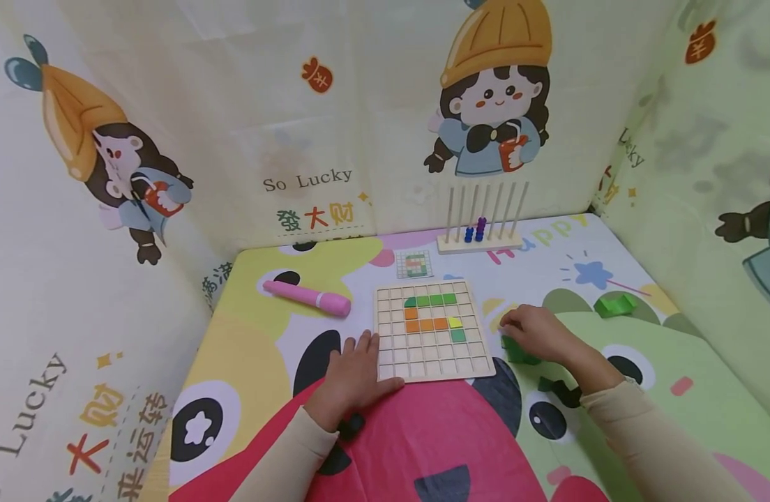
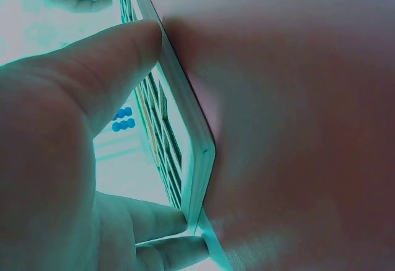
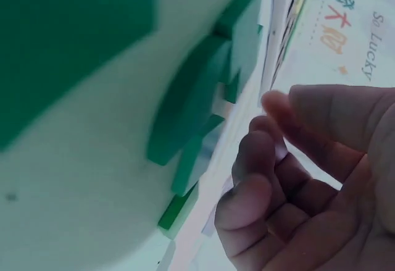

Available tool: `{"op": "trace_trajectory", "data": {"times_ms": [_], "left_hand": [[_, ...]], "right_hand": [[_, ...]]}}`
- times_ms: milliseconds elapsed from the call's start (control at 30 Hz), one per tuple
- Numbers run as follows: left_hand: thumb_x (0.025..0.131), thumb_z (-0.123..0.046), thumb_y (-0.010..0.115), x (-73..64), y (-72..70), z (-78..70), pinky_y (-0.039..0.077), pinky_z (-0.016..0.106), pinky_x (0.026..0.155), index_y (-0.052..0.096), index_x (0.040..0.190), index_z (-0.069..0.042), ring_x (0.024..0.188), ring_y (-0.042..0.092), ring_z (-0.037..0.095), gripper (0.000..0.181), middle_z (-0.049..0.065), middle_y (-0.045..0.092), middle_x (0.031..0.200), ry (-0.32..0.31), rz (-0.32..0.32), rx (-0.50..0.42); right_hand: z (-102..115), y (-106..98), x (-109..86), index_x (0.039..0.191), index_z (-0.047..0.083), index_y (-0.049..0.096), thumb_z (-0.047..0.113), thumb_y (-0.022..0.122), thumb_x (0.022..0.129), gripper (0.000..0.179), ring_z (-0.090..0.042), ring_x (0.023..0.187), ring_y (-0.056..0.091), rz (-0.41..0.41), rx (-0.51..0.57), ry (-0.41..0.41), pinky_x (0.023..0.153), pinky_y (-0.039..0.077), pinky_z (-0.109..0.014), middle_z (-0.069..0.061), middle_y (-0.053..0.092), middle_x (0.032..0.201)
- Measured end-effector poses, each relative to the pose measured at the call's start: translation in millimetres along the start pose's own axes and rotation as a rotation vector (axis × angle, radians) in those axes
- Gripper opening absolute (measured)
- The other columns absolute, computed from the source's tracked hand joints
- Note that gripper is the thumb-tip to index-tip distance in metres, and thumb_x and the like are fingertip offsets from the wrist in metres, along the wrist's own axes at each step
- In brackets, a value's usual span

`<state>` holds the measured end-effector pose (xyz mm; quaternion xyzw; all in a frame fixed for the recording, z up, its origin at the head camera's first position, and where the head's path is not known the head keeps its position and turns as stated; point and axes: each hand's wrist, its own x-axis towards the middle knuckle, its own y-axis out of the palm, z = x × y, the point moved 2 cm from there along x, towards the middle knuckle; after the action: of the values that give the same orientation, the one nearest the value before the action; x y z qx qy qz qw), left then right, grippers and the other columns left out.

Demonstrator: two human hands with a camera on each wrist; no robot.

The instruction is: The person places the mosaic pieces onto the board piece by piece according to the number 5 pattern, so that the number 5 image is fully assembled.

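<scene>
Left hand (image 1: 352, 376) touches board (image 1: 432, 352); square, wooden.

Green blocks (image 1: 520, 353) lie partly hidden behind the right hand (image 1: 540, 335), whose grasp is unclear; pattern card (image 1: 413, 264) is too small for detail; left wrist view's top edge crops the wooden grid board (image 2: 190, 113).

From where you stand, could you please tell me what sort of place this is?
Probably a children's play or learning corner: a cartoon-printed table cover, a wooden grid board with coloured tiles, and a peg rack with beads.
</scene>
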<state>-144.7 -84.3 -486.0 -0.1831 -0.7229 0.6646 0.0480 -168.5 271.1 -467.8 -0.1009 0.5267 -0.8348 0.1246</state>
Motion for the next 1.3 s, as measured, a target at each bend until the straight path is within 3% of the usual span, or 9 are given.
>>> {"op": "trace_trajectory", "data": {"times_ms": [400, 667, 833, 1167, 1300], "left_hand": [[0.081, -0.071, 0.073, -1.0, -1.1, 0.3, 0.049, 0.061, 0.098, 0.037, 0.160, -0.006, 0.138, 0.045, 0.038, 0.108, 0.016, 0.043, 0.159, 0.001, -0.002, -0.002], [0.081, -0.071, 0.073, -0.5, 0.3, -0.5, 0.049, 0.061, 0.098, 0.037, 0.159, -0.006, 0.140, 0.044, 0.039, 0.108, 0.016, 0.043, 0.160, 0.003, -0.003, -0.007], [0.081, -0.072, 0.072, -1.9, -0.2, -1.5, 0.048, 0.061, 0.099, 0.037, 0.160, -0.006, 0.140, 0.044, 0.039, 0.108, 0.016, 0.042, 0.160, 0.001, 0.000, -0.011], [0.081, -0.071, 0.073, -2.4, -0.1, -1.8, 0.048, 0.061, 0.100, 0.037, 0.160, -0.006, 0.140, 0.044, 0.039, 0.108, 0.016, 0.042, 0.160, -0.004, 0.004, -0.019], [0.081, -0.070, 0.073, -2.1, -1.7, -2.1, 0.048, 0.062, 0.100, 0.038, 0.159, -0.006, 0.140, 0.044, 0.039, 0.107, 0.017, 0.043, 0.160, -0.003, 0.003, -0.024]], "right_hand": [[2, 8, -12.0, 0.104, 0.006, 0.078, 0.021, 0.080, 0.088, 0.022, -0.022, 0.086, 0.065, 0.044, -0.062, 0.072, 0.074, 0.056, -0.046, -0.007, 0.069, 0.096], [5, 9, -14.5, 0.103, 0.006, 0.076, 0.025, 0.079, 0.088, 0.025, -0.026, 0.088, 0.064, 0.062, -0.094, 0.161, 0.072, 0.056, -0.048, -0.011, 0.069, 0.099], [4, 11, -15.4, 0.099, 0.008, 0.070, 0.025, 0.078, 0.087, 0.023, -0.021, 0.080, 0.060, 0.055, -0.080, 0.195, 0.066, 0.052, -0.043, -0.007, 0.067, 0.093], [7, 13, -15.3, 0.098, 0.011, 0.066, 0.023, 0.080, 0.088, 0.021, -0.020, 0.078, 0.059, 0.043, -0.080, 0.204, 0.065, 0.051, -0.042, -0.003, 0.067, 0.089], [7, 12, -14.7, 0.097, 0.011, 0.068, 0.018, 0.081, 0.088, 0.018, -0.020, 0.080, 0.061, 0.032, -0.061, 0.164, 0.068, 0.052, -0.043, -0.003, 0.068, 0.089]]}}
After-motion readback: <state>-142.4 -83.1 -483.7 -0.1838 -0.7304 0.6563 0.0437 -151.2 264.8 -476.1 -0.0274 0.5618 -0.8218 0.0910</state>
